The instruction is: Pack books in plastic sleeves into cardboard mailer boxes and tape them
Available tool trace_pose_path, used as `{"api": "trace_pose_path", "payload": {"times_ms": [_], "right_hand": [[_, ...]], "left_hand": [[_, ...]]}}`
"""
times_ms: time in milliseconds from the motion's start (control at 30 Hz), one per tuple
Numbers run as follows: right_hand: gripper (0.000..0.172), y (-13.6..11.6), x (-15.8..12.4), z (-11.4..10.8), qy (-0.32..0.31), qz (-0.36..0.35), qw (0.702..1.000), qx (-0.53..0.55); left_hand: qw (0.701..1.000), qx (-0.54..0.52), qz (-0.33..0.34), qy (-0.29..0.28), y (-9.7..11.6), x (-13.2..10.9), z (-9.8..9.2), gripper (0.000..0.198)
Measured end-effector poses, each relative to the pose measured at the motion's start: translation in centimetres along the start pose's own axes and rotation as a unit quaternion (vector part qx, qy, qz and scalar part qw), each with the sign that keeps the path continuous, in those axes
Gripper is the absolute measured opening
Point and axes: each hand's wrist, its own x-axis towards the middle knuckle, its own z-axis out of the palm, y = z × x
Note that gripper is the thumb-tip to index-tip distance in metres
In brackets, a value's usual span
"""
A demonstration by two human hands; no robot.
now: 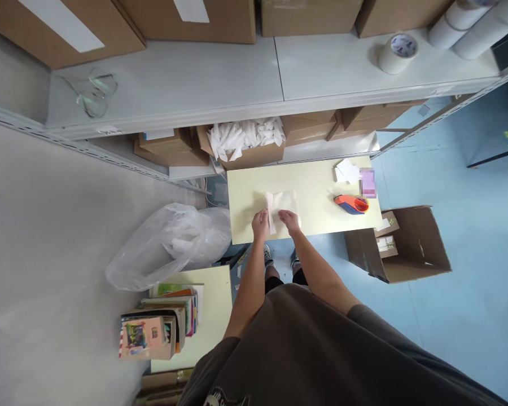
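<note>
A thin white sheet (284, 204), paper or something like it, lies on the pale yellow table (249, 186). Its left side is folded up into a narrow raised strip. My left hand (260, 224) pinches the sheet at that left edge, fingers closed. From the right, my right hand (289, 220) rests on the sheet's lower part with its fingers curled together. Whether those fingers grip the sheet or only press it down is too small to make out.
An orange and blue tool (351, 204), like a tape dispenser, lies right, near white cards (346, 171). A carton (419, 242) stands right. Behind, a shelf (195, 73) holds a box of white scraps (245, 135). Left are a plastic bag (173, 239) and stacked books (148, 335).
</note>
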Motion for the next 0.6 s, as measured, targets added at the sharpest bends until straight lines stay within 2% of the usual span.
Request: {"api": "trace_pose_path", "payload": {"times_ms": [67, 133, 233, 300, 433, 533, 600], "right_hand": [[0.044, -0.6, -0.1, -2.8, 0.091, -0.032, 0.995, -0.008], [0.048, -1.3, -0.6, -5.8, 0.121, -0.054, 0.991, -0.032], [0.049, -2.3, -1.1, -9.1, 0.086, -0.066, 0.989, -0.1], [0.046, -2.8, -1.0, -9.7, 0.042, -0.06, 0.988, -0.138], [0.037, -3.2, 0.3, -8.4, -0.026, -0.046, 0.988, -0.146], [0.033, -2.9, 1.1, -6.9, -0.063, -0.016, 0.991, -0.121], [0.032, -2.6, 1.4, -5.8, -0.074, -0.002, 0.991, -0.115]], "left_hand": [[0.999, 0.009, 0.038, -0.038, 0.7, -0.5, 2.3, 0.039], [0.992, 0.055, 0.073, -0.09, 1.4, -0.8, 4.7, 0.034], [0.976, 0.138, 0.1, -0.135, 2.2, -1.1, 7.4, 0.033], [0.972, 0.163, 0.099, -0.135, 2.4, -1.1, 8.0, 0.039], [0.988, 0.095, 0.066, -0.105, 1.6, -0.8, 6.9, 0.045], [0.999, 0.018, 0.0, -0.044, 0.3, -0.7, 5.0, 0.046], [0.997, -0.039, -0.053, -0.036, -0.6, -0.6, 3.7, 0.046]]}}
